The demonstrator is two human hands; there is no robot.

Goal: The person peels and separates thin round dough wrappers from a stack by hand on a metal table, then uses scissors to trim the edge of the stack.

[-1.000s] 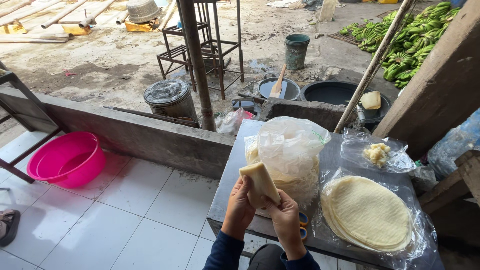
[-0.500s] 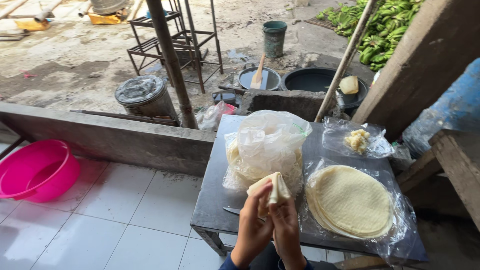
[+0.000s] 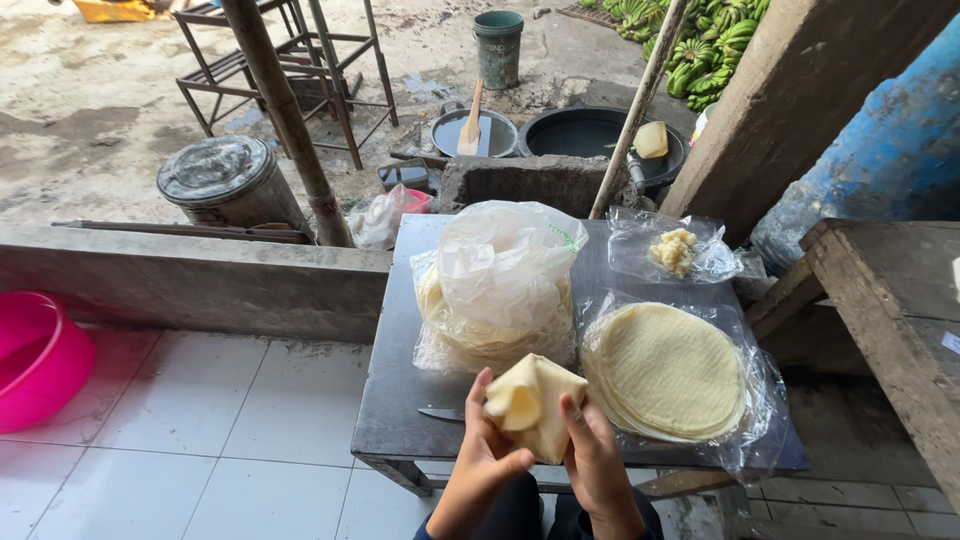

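— Hands first: how were they placed?

— The left hand point(image 3: 482, 462) and the right hand point(image 3: 595, 465) were closed around a pale yellow folded wrapper parcel point(image 3: 531, 404), which was gripped from both sides, with the fingers point(image 3: 479, 400) curled over its edges.

— Where was the parcel held?

— It was held above the near edge of the dark grey metal surface point(image 3: 395, 385), just in front of a clear plastic bag stuffed with round wrappers point(image 3: 497, 290).

— What else was seen?

— A flat stack of round pale wrappers on clear plastic point(image 3: 665, 370) was laid to the right, and a small bag of yellowish filling point(image 3: 675, 250) behind it. A knife blade point(image 3: 440, 413) was seen beside the left hand. A pink plastic basin point(image 3: 35, 360) was left on the white tiled floor point(image 3: 200, 440).
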